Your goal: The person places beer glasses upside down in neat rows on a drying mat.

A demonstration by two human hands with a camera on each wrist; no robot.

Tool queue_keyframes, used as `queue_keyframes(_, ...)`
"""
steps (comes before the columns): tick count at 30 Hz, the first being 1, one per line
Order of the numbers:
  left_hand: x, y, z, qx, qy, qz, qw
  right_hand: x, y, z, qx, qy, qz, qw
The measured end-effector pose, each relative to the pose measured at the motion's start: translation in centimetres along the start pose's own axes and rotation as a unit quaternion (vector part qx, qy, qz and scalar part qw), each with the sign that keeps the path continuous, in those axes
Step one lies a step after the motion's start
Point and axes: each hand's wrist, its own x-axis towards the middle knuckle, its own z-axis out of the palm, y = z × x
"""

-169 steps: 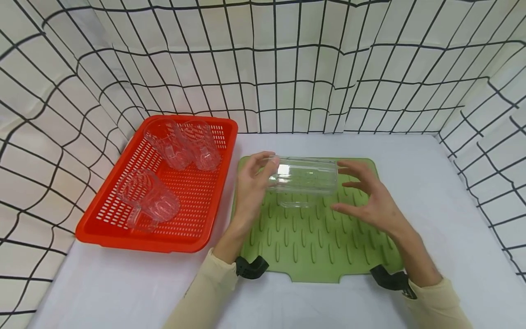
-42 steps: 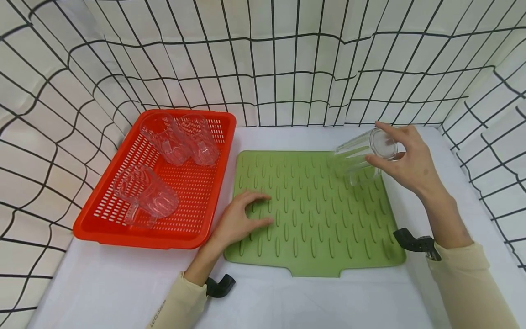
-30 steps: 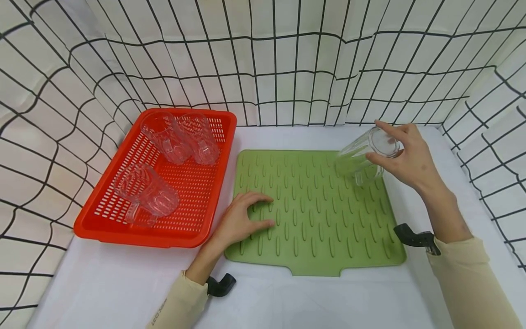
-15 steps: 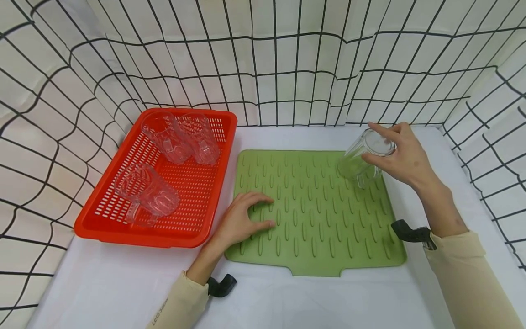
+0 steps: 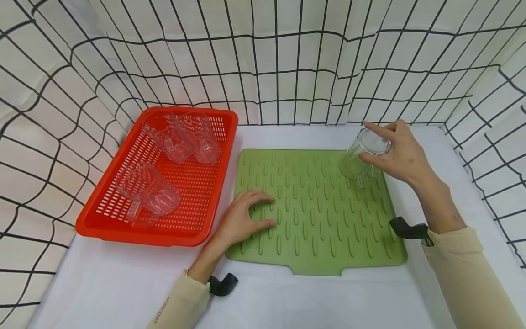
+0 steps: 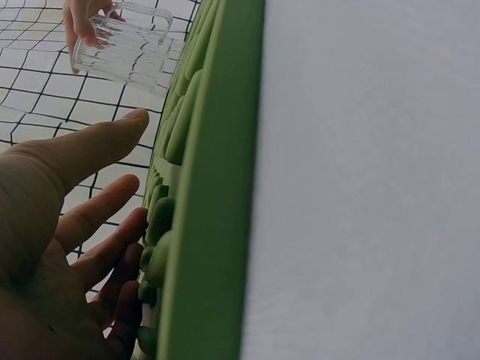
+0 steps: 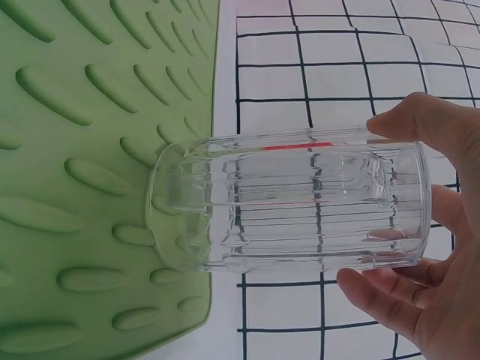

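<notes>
One glass mug (image 5: pixel 362 161) gripped by right hand (image 5: pixel 396 153), left hand (image 5: pixel 242 221) flat on green mat (image 5: pixel 316 228).

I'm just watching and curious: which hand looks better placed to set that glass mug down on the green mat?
The right hand, probably: it grips the glass mug upside down, tilted over the green drying mat. The left hand lies flat on the mat's near-left part.

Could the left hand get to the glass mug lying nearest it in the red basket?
Probably yes: the left hand rests open on the green mat beside the red basket, and the glass mug lies uncovered.
</notes>
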Motion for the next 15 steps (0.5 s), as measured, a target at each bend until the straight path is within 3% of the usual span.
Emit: queue_keyframes(15, 0.03, 0.01, 0.10, 0.005, 0.000, -0.002, 1.0000, 0.67, 0.55, 0.81, 0.012, 0.013, -0.030, 0.999)
